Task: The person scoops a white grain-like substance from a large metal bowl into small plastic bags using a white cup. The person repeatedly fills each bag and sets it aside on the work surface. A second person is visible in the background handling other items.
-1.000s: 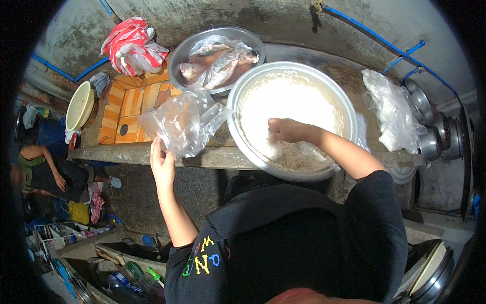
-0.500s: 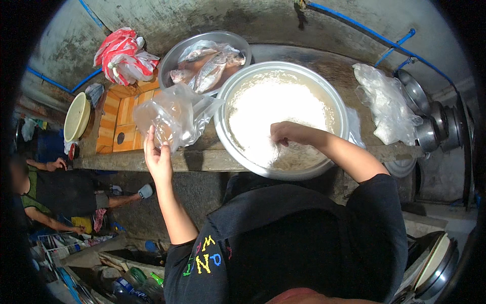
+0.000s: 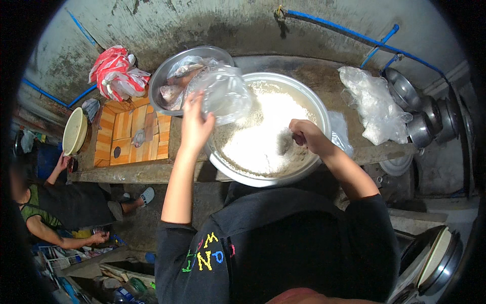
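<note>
A clear plastic bag (image 3: 225, 96) hangs from my left hand (image 3: 197, 124), its fingers closed on the near side. The bag is over the left rim of a large pale metal basin (image 3: 318, 104). White, powdery or grainy stuff (image 3: 266, 134) lies in this basin, too bright to make out well. Over its right part, my right hand (image 3: 309, 137) is curled round something dark, with a blurred grey patch beside it; I cannot tell what it is. Behind the bag stands a smaller metal bowl (image 3: 158, 76) with whole fish (image 3: 172, 93), partly covered by the bag.
A wooden tray (image 3: 121, 129) with a small greyish item sits left. Behind it is a red-and-white plastic bag (image 3: 119, 73). At right are a filled clear bag (image 3: 377, 109) and metal pots (image 3: 420, 129). A co-worker (image 3: 66, 202) touches a pale yellow basin (image 3: 75, 130).
My left hand and the bag have moved right, toward the large basin, uncovering the tray. My right hand has shifted right and lifted slightly. The co-worker has reached up to the yellow basin.
</note>
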Demonstrator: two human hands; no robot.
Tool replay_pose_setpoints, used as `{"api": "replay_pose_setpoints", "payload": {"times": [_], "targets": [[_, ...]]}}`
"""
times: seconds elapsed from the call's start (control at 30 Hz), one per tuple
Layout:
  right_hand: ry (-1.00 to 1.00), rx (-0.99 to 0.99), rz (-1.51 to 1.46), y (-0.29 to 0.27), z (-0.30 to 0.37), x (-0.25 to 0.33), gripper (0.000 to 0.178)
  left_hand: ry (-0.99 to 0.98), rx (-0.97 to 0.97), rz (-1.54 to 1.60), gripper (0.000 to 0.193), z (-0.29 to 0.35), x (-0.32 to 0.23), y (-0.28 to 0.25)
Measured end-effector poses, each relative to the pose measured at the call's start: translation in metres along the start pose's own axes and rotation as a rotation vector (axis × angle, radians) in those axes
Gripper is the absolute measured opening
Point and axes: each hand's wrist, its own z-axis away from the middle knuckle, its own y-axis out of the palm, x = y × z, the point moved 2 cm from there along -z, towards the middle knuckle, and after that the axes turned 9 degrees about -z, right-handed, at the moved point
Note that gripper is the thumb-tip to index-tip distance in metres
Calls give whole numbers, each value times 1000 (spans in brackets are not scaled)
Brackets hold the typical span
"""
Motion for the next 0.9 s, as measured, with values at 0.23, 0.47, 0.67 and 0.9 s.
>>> {"api": "replay_pose_setpoints", "payload": {"times": [0.23, 0.47, 0.67, 0.9], "targets": [[36, 18, -226, 8, 32, 45, 18, 203, 215, 22, 64, -30, -35, 50], [-232, 22, -379, 19, 14, 72, 19, 346, 528, 97, 78, -45, -58, 58], [-333, -161, 354, 28, 0, 70, 23, 319, 712, 327, 82, -48, -48, 54], [-461, -134, 1304, 70, -18, 60, 20, 140, 770, 501, 84, -45, -61, 44]]}}
